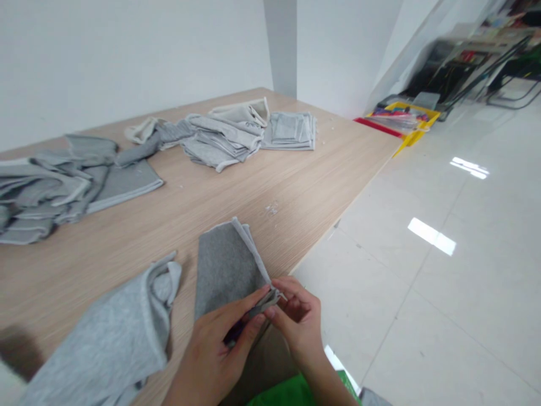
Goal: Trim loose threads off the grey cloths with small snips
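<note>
A folded dark grey cloth (226, 268) lies at the near edge of the wooden table (296, 186). My left hand (215, 349) and my right hand (298, 321) both pinch its near corner, fingers closed on the layered edge just over the table's rim. A looser light grey cloth (110, 338) lies crumpled just left of my left hand, touching the table.
A heap of grey cloths (54, 180) lies at the far left, another pile (222, 138) at the back centre, and a neat folded stack (291, 131) beside it. To the right is tiled floor (443, 270) with a yellow bin (403, 121) and shelving beyond.
</note>
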A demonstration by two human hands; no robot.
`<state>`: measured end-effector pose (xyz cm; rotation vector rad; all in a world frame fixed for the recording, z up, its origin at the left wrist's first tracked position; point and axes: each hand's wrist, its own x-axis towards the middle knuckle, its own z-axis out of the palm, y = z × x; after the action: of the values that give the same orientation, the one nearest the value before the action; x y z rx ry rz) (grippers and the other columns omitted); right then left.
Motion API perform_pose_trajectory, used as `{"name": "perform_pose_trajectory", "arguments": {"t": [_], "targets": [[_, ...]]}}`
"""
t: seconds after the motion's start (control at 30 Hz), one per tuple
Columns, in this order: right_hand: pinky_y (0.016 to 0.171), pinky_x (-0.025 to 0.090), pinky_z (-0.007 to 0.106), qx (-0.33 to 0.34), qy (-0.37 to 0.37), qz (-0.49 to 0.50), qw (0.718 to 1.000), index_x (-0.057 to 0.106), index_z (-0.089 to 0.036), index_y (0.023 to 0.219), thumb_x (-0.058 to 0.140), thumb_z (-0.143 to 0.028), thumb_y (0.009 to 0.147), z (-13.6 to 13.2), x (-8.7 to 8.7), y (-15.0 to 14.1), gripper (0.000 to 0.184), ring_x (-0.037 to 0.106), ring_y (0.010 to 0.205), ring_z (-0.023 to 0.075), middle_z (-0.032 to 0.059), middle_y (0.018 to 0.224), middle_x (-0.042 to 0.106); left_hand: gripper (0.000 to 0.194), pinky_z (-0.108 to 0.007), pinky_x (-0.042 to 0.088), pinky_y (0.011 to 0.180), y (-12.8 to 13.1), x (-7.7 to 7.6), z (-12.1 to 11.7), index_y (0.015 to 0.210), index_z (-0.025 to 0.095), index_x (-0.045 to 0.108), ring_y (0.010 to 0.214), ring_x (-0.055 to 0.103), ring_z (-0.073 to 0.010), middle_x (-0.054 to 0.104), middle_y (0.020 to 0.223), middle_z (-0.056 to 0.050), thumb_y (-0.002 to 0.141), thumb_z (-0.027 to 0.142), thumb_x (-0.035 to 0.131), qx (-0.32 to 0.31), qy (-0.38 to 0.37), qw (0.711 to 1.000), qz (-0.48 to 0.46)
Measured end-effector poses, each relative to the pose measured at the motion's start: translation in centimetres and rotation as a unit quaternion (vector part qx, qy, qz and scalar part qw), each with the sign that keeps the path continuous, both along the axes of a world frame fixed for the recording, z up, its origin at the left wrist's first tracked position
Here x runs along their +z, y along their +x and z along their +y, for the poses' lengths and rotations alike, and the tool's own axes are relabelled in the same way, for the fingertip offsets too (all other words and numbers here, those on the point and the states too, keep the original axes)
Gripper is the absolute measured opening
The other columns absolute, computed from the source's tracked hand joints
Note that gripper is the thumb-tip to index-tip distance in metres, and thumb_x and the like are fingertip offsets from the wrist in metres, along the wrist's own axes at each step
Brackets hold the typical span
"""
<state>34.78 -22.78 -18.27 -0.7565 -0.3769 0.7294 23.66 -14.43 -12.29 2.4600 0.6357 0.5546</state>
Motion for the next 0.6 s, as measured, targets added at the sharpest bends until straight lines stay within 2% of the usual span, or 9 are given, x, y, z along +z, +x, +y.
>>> {"name": "perform_pose_trajectory", "arguments": {"t": [0.17,0.43,0.6], "targets": [[0.067,0.052,0.025,0.017,-0.014,0.026,0.999,0.078,-0.026,0.098,0.083,-0.015,0.066,0.0,-0.6,-0.3,0.034,0.064,0.08,0.0154,0.0037,0.091,0.07,0.034,-0.014,0.056,0.083,-0.2,-0.2,0.1,0.124,0.036,0.059,0.096,0.071,-0.0087,0.074,0.112,0.008,0.091,0.032,0.059,-0.001,0.002,1.0,-0.007],[0.067,0.053,0.026,0.023,-0.01,0.068,0.997,0.079,-0.026,0.093,0.088,-0.015,0.06,0.3,-1.6,-0.5,0.036,0.066,0.07,0.0148,0.0021,0.08,0.075,0.034,-0.015,0.055,0.085,-0.5,-0.3,0.6,0.126,0.038,0.057,0.098,0.071,-0.0082,0.073,0.114,0.008,0.092,0.033,0.058,-0.027,0.012,1.0,0.006],[0.063,0.053,0.023,0.029,-0.012,0.069,0.997,0.079,-0.026,0.092,0.086,-0.011,0.06,0.3,-1.7,-0.2,0.036,0.067,0.068,0.0136,0.0016,0.077,0.076,0.036,-0.016,0.056,0.082,-0.2,0.0,1.1,0.127,0.038,0.057,0.094,0.072,-0.0091,0.074,0.112,0.007,0.091,0.033,0.06,-0.048,0.025,0.998,0.019]]}}
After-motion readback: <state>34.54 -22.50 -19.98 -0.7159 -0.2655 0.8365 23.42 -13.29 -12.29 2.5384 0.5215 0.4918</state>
